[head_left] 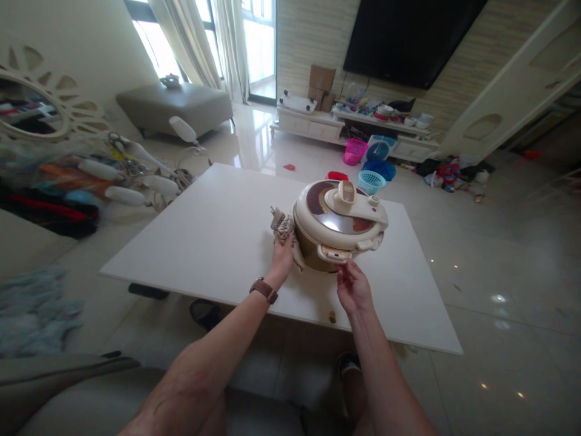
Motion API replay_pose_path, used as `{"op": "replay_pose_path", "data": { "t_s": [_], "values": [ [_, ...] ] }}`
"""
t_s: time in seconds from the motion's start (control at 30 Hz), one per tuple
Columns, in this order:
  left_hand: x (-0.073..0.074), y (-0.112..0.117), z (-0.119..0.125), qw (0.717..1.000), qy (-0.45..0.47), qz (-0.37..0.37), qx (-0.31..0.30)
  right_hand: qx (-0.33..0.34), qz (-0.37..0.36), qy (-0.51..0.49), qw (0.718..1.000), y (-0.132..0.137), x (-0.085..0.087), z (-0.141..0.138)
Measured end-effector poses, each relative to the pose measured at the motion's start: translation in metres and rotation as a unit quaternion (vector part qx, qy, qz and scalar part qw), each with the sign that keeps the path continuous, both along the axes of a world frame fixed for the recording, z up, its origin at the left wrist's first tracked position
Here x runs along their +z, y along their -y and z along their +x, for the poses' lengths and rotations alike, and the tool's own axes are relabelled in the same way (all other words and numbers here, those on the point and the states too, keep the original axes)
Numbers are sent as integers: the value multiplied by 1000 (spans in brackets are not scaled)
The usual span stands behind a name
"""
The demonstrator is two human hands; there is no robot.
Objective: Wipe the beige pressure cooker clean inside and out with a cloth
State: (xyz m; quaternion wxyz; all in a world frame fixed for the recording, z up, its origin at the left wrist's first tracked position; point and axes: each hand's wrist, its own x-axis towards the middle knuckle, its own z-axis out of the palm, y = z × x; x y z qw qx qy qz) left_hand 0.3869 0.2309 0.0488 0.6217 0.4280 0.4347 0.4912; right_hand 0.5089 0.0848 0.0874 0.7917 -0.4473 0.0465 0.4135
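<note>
A cream electric pressure cooker (339,223) with a dark brown lid stands on a white low table (218,242). My left hand (282,254), with a brown watch on the wrist, presses a crumpled grey-brown cloth (284,227) against the cooker's left side, fingers closed on the cloth. My right hand (351,286) grips the cooker's front handle at its lower edge, fingers curled round it.
Pink, blue and red baskets (370,180) lie on the glossy floor beyond the table. A low TV cabinet (313,124) with clutter stands under a wall TV. A grey ottoman (175,106) is at the far left. Cluttered items (122,175) sit left of the table.
</note>
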Motion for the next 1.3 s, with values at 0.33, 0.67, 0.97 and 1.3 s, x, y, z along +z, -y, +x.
{"op": "replay_pose_path", "data": {
  "t_s": [0.33, 0.67, 0.97, 1.3],
  "values": [
    [36, 53, 11, 975, -58, 214, -16, 21, -18, 21, 999, -3, 7, 6],
    [27, 16, 18, 984, -30, 171, 45, 11, -30, 33, 999, 2, 1, 14],
    [38, 5, 29, 971, -25, 226, 71, -3, -35, 40, 999, 11, 1, 22],
    [86, 39, 13, 836, -197, 462, -221, -9, -69, 34, 997, 22, 14, 28]
  ]
}}
